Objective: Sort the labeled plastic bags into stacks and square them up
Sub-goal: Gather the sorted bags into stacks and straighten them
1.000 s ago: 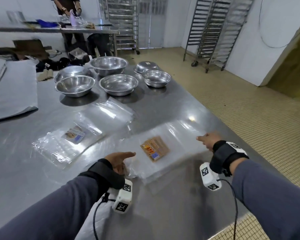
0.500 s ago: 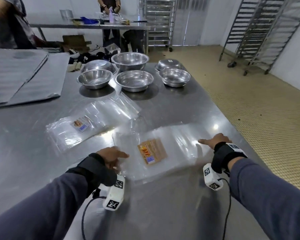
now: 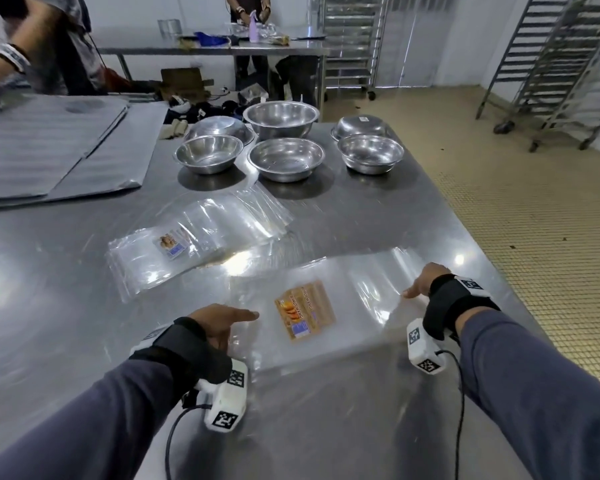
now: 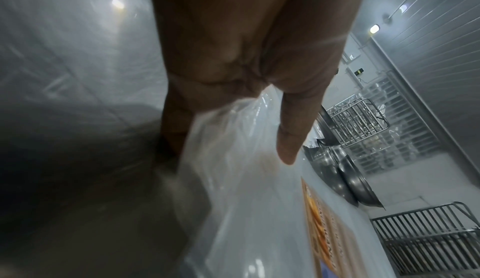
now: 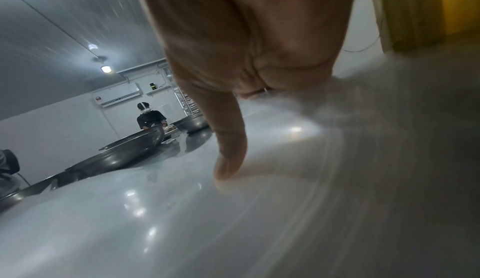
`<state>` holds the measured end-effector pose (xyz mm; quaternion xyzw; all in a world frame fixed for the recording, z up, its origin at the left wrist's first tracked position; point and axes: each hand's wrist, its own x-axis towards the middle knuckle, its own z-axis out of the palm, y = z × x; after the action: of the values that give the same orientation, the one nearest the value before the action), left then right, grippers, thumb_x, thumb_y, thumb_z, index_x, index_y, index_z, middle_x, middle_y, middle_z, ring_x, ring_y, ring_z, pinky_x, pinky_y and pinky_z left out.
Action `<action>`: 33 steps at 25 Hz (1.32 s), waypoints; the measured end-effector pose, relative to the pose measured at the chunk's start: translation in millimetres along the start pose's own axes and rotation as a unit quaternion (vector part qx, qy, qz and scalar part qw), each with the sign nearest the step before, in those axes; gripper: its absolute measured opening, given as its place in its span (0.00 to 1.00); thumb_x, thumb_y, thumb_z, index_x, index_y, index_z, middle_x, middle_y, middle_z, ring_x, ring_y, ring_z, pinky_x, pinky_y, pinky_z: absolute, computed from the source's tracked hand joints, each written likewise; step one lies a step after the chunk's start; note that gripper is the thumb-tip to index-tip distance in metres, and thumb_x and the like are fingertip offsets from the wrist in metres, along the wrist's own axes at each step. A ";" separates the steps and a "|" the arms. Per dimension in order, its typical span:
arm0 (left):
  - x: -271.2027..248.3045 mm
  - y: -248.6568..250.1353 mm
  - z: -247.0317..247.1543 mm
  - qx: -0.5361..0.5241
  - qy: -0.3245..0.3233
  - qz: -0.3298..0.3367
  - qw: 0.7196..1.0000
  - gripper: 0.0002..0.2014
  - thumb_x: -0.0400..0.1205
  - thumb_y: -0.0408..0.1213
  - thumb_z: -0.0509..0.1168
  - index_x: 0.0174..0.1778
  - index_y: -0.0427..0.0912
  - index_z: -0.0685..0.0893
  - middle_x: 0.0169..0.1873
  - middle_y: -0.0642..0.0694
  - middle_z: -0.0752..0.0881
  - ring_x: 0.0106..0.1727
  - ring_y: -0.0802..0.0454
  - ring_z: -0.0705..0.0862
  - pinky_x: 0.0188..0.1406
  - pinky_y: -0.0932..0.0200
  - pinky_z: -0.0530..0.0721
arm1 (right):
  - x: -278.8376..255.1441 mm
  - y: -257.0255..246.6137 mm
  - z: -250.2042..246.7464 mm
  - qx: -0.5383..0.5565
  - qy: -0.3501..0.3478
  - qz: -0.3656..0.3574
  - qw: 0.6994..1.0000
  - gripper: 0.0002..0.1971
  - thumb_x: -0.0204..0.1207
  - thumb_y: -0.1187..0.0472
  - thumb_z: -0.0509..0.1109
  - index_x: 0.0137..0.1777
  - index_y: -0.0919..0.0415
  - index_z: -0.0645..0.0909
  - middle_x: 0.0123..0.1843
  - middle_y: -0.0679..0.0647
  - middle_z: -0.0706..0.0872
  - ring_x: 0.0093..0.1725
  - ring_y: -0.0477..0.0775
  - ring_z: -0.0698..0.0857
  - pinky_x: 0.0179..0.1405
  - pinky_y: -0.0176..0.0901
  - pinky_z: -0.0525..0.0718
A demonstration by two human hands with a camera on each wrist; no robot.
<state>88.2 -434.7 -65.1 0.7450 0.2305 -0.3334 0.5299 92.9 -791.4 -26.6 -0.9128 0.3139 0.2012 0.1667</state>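
Clear, glossy plastic is lying flat as a near stack of bags (image 3: 326, 306) with an orange label (image 3: 305, 314) on the steel tabletop (image 3: 378, 427). The left hand (image 3: 219, 323) is gripping its left edge, thumb on top and fingers (image 4: 176, 130) seemingly tucked underneath, though blur is hiding them. The right hand (image 3: 426, 280) is pressing the right edge, thumb down; its other fingers I cannot tell. A second bag stack (image 3: 194, 247) is lying beyond, fanned out. Six round steel bowls (image 3: 284, 162) are standing behind. Since a second ago, the near stack is lying squarer to the tabletop.
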 end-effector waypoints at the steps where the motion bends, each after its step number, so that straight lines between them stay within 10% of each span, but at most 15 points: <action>1: -0.1 -1.0 -0.3 -0.011 -0.006 -0.004 1.000 0.43 0.68 0.40 0.79 0.75 0.31 0.67 0.69 0.28 0.76 0.58 0.31 0.82 0.58 0.36 0.82 | 0.0 -0.4 -1.0 -0.007 0.000 -0.006 1.000 0.34 0.71 0.51 0.76 0.70 0.72 0.71 0.69 0.63 0.79 0.70 0.63 0.76 0.67 0.48 0.74; 6: 2.3 -1.4 -0.6 -0.023 -0.019 -0.015 0.999 0.32 0.78 0.31 0.70 0.75 0.27 0.64 0.41 0.34 0.84 0.31 0.42 0.84 0.27 0.51 0.85 | 8.9 2.9 -4.1 0.022 -0.017 -0.008 1.000 0.36 0.70 0.55 0.78 0.72 0.74 0.68 0.70 0.66 0.78 0.69 0.65 0.77 0.68 0.51 0.74; 14: -3.9 -0.8 -3.9 -0.022 -0.020 -0.023 0.999 0.40 0.63 0.38 0.81 0.69 0.35 0.70 0.56 0.32 0.82 0.50 0.32 0.83 0.57 0.33 0.81 | 12.4 23.1 -6.8 0.146 -0.098 -0.026 0.984 0.36 0.59 0.62 0.83 0.65 0.74 0.73 0.57 0.66 0.81 0.55 0.64 0.80 0.63 0.53 0.75; 18: -16.2 1.2 -5.8 0.000 -0.025 0.005 1.000 0.13 0.76 0.30 0.72 0.53 0.36 0.77 0.45 0.40 0.81 0.40 0.44 0.79 0.45 0.50 0.80 | -6.7 21.1 -2.2 0.233 -0.141 0.004 0.962 0.33 0.72 0.52 0.74 0.72 0.69 0.72 0.26 0.62 0.84 0.37 0.61 0.77 0.44 0.49 0.78; 21: -17.9 3.3 -23.0 0.015 -0.007 0.028 0.999 0.10 0.76 0.30 0.71 0.50 0.37 0.80 0.39 0.42 0.83 0.35 0.47 0.79 0.39 0.55 0.78 | -12.7 22.4 2.2 0.208 -0.134 -0.014 0.969 0.40 0.61 0.47 0.80 0.70 0.69 0.74 0.48 0.65 0.86 0.47 0.62 0.83 0.50 0.47 0.80; 24: -6.6 2.5 -48.4 0.013 0.023 0.016 1.000 0.28 0.64 0.52 0.80 0.53 0.39 0.81 0.41 0.39 0.82 0.33 0.46 0.76 0.38 0.54 0.75 | -28.2 16.8 6.7 0.251 -0.131 0.004 0.959 0.32 0.60 0.54 0.81 0.63 0.67 0.80 0.29 0.57 0.85 0.29 0.51 0.83 0.36 0.35 0.78; 27: 12.5 -0.1 -61.3 0.034 0.044 -0.009 0.998 0.46 0.44 0.62 0.83 0.51 0.35 0.82 0.31 0.39 0.76 0.28 0.48 0.71 0.33 0.55 0.72 | -34.1 10.5 16.9 0.250 -0.110 0.024 0.962 0.44 0.60 0.49 0.82 0.73 0.70 0.71 0.63 0.66 0.82 0.63 0.62 0.81 0.65 0.48 0.76; 33: 1.9 13.1 -62.0 0.041 0.041 0.021 0.998 0.28 0.75 0.43 0.73 0.65 0.34 0.73 0.43 0.36 0.79 0.41 0.42 0.75 0.46 0.52 0.74 | -47.8 -8.3 17.9 0.256 -0.126 0.017 0.958 0.43 0.60 0.49 0.82 0.72 0.71 0.72 0.65 0.65 0.81 0.64 0.66 0.79 0.66 0.53 0.78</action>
<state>114.3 -380.6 -44.7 0.7839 0.2226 -0.3005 0.4956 59.0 -753.3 -18.1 -0.8012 0.3473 0.2298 0.4298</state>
